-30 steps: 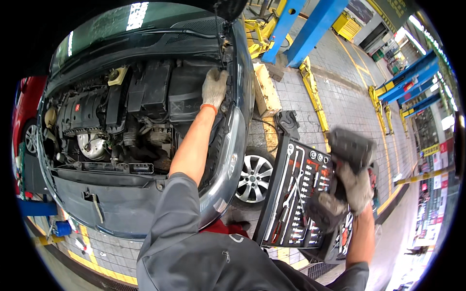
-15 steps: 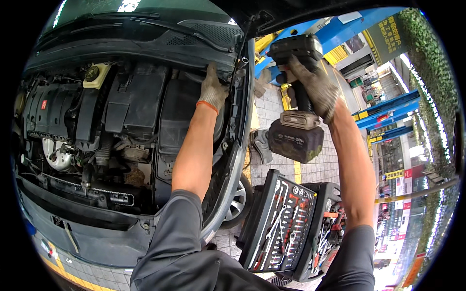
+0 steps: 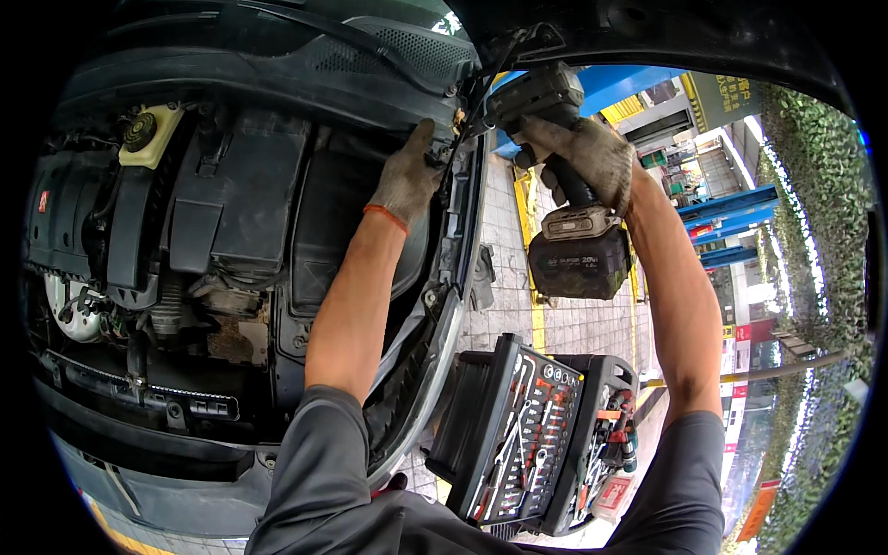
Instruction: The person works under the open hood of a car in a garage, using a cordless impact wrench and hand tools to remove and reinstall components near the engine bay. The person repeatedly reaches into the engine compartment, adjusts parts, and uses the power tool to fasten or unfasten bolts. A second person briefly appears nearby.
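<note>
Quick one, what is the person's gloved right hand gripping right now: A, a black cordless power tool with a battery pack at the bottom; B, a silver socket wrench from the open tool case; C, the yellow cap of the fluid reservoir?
A: the gloved right hand is wrapped around the handle of the black cordless power tool with its battery pack, raised at the rear corner of the engine bay.

Tiled workshop floor [image 3: 573, 324], blue lift posts [image 3: 731, 203], green hedge [image 3: 814, 231], daylight
</note>
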